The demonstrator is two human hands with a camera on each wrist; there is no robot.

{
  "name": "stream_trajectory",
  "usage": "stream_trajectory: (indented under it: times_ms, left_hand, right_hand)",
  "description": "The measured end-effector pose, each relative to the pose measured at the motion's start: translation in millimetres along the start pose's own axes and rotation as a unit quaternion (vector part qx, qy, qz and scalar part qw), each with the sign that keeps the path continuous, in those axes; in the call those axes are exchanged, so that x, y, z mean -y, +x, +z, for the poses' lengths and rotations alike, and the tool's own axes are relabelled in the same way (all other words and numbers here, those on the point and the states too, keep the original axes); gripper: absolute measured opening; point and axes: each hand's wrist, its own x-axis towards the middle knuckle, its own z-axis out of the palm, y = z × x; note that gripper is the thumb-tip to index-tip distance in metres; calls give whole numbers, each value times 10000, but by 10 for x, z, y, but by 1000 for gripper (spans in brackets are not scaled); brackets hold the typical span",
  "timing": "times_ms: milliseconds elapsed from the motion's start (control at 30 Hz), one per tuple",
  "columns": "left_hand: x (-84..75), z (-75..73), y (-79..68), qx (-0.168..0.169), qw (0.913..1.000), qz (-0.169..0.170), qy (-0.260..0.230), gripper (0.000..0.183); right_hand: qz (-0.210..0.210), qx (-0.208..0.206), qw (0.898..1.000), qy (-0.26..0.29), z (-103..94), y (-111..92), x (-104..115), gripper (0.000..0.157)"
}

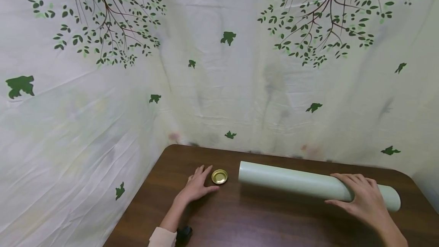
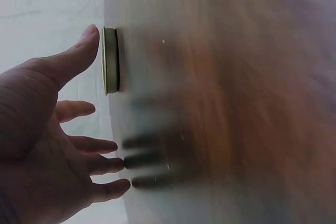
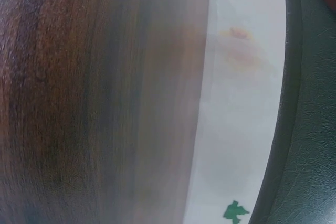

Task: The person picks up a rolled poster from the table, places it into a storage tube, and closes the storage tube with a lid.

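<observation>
A round gold-coloured lid [image 1: 219, 177] lies on the brown table, its shallow dished face upward. Just left of it is my left hand [image 1: 197, 186], fingers spread and holding nothing. The left wrist view shows the thumb close beside the edge of the lid [image 2: 111, 60]; whether they touch I cannot tell. My right hand [image 1: 365, 199] grips a long pale green tube [image 1: 284, 180] near its right end, fingers over the top and thumb on the near side. The tube is roughly level above the table. Its textured surface [image 3: 310, 129] fills the right side of the right wrist view.
The wooden table [image 1: 260, 224] has rounded far corners. Behind and to the left hangs a pale cloth [image 1: 219, 98] printed with branches and green birds. A small dark object [image 1: 184, 232] shows by the left wrist.
</observation>
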Motion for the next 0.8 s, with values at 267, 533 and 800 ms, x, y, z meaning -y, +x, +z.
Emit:
stream_trajectory:
  times_ms: [267, 533, 800]
  left_hand:
    - [-74, 62, 169, 214, 9995, 42, 219, 90]
    - [-100, 92, 206, 214, 9992, -13, 350, 81]
    - [-95, 136, 207, 125, 9993, 2, 353, 71]
  right_hand:
    - [4, 31, 10000, -34, 7, -1, -12, 89]
    - [-61, 77, 9999, -137, 23, 32, -4, 90]
    - [-59, 132, 9997, -190, 42, 3, 5, 90]
